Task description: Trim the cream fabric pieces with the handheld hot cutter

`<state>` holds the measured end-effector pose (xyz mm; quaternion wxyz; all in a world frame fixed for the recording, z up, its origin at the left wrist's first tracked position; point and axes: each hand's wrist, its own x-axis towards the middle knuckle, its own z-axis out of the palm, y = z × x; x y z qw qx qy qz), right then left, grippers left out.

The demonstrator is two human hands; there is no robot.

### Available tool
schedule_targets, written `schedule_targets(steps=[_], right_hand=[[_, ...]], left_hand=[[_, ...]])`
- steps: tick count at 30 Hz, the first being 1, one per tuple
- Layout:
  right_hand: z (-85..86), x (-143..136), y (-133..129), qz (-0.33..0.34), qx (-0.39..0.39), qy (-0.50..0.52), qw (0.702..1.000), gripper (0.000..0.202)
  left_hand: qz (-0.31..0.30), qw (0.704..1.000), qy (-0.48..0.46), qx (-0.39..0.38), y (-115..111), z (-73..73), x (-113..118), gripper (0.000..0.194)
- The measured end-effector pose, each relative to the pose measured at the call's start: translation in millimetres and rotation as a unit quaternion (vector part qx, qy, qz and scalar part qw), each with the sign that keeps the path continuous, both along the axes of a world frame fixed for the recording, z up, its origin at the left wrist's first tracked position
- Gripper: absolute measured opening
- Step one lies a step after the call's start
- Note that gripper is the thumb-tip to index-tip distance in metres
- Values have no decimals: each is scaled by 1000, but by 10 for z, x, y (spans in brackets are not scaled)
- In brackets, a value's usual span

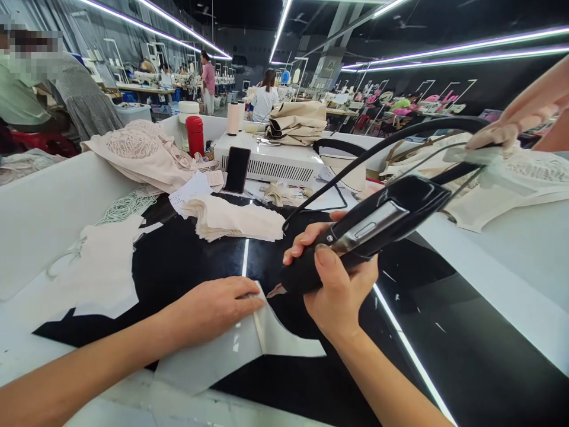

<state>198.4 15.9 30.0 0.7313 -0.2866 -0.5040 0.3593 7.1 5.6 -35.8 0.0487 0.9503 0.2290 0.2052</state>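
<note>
My right hand is wrapped round a black handheld tool with a metal plate, a cable and a hose; its narrow tip points down-left to the edge of a pale fabric piece. Left of that tip, my left hand lies on the pale fabric, fingers together near a folded strip, pressing it to the glossy black surface. A stack of cream cut pieces lies beyond my hands.
Another person's hand reaches in at the upper right, by the cable. A phone, a red bottle and a white vented box stand behind. Cream fabric and green cord lie left. Several people sit or stand farther off.
</note>
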Motion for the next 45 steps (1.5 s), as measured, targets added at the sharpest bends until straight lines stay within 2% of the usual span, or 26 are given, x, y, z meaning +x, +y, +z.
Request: schedule_targets(steps=[12,18,22,26,36,45], right_hand=[[-50,-14,-27,9,16,-3,1000,30],[20,79,-99,2,10,14,1000,40],[11,132,-141,4,17,13,1000,40],[-26,134,-149,7,27,13,1000,39],[-64,40,-164,30,38,13,999,30],[-68,12,-178,26,37,0,999,27]], left_hand=[[-3,999,16,34,6,-18,-30,29],[-22,998,-1,64,15,24,-25,27],[-34,999,-6,33,-23,80,48,28],[-31,999,25,-9,-80,88,111,22],[-4,997,40,-60,-150,72,57,23],[-14,999,33,12,-177,33,49,24]])
